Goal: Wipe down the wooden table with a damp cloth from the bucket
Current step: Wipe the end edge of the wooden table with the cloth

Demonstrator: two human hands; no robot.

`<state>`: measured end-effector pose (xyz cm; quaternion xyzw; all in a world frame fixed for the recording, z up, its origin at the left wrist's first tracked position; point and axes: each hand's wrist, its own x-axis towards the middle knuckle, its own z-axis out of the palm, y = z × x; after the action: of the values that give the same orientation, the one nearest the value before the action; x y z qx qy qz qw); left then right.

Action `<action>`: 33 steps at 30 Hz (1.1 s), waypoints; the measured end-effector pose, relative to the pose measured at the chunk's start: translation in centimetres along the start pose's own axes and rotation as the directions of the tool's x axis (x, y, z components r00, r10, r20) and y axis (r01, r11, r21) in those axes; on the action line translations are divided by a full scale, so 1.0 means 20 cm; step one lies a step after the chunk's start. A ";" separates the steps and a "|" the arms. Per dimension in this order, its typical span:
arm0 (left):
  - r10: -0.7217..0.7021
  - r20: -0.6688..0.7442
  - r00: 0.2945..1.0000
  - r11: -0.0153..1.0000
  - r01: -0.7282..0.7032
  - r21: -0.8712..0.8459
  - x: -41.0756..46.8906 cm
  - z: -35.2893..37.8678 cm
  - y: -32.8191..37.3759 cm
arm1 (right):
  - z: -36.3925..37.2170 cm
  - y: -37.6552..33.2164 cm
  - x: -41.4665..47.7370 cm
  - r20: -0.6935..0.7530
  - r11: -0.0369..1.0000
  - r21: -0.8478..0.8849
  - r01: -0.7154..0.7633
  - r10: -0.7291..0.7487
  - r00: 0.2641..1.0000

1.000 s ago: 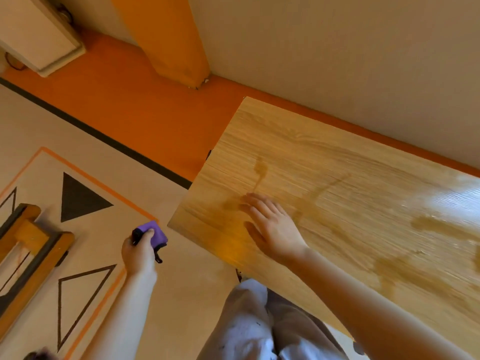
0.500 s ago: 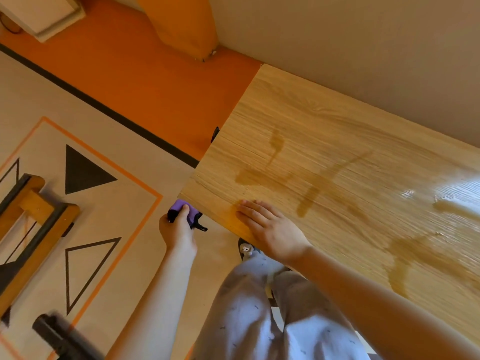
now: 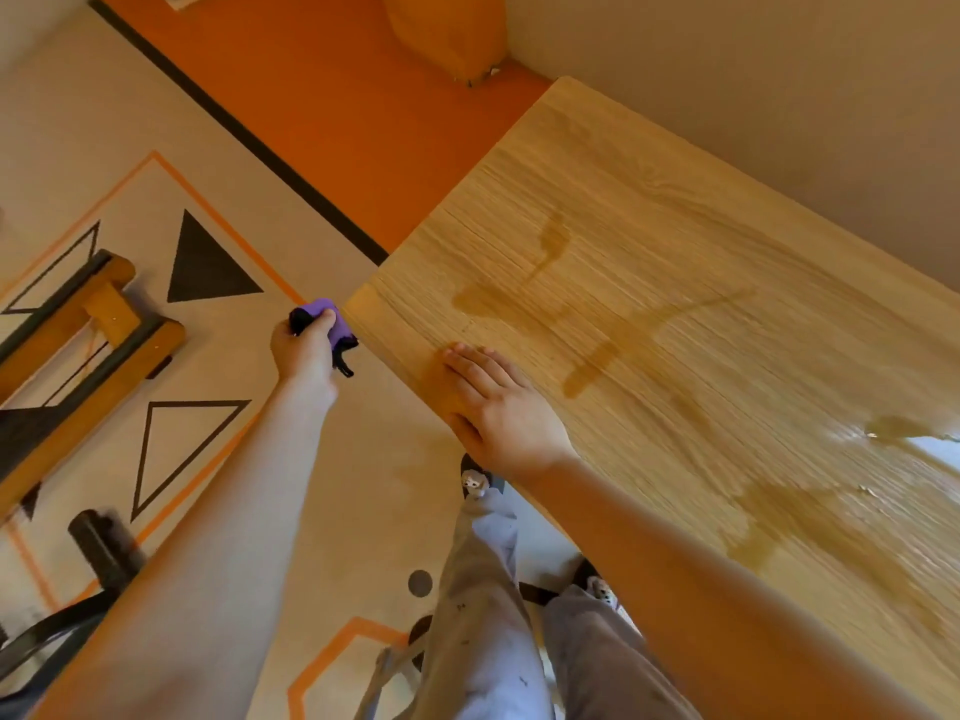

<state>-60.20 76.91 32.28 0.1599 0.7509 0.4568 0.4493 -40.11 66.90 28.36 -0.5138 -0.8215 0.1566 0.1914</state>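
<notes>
The wooden table (image 3: 727, 210) fills the right side, its top streaked with darker wet marks and a shiny puddle at the right edge. My right hand (image 3: 498, 407) lies flat on the table's near corner, fingers straight. My left hand (image 3: 304, 350) grips a bunched purple cloth (image 3: 332, 322) with a black part, held in the air just off the table's left corner, over the floor. No bucket is in view.
A wooden frame with dark rails (image 3: 78, 324) stands on the patterned floor at the left. A dark chair part (image 3: 98, 553) sits at the lower left. My legs and slippers (image 3: 478, 589) are by the table's near edge. An orange wall base (image 3: 441, 33) rises behind.
My left hand has carried the purple cloth rightward and up, from over the floor to the table's left corner. My right hand slid back to the near corner.
</notes>
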 end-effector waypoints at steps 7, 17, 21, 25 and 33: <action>-0.070 0.109 0.992 0.998 0.070 0.002 -0.35 -0.05 -0.28 | -0.04 -0.02 0.00 -0.009 1.000 -0.012 -0.009 0.009 1.000; -0.087 0.196 0.977 0.984 0.115 -0.134 -0.48 -0.06 -0.38 | -0.04 -0.01 0.00 -0.016 0.999 0.040 0.008 -0.007 1.000; -0.081 0.138 0.987 0.979 0.105 -0.176 -0.43 -0.04 -0.36 | -0.04 -0.01 0.01 -0.032 0.998 0.066 0.004 -0.002 0.999; -0.122 0.177 0.977 0.980 0.147 -0.137 -0.67 -0.03 -0.51 | -0.05 0.00 0.00 0.037 0.998 0.057 0.006 -0.009 0.999; -0.169 0.309 0.936 0.981 0.189 -0.034 -1.09 -0.02 -0.70 | -0.26 0.07 -0.38 0.075 0.988 0.055 0.145 -0.149 0.986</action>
<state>-46.36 55.00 32.17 0.1450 0.6693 0.4074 0.6042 -33.58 61.00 31.07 -0.4403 -0.8600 0.1822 0.1826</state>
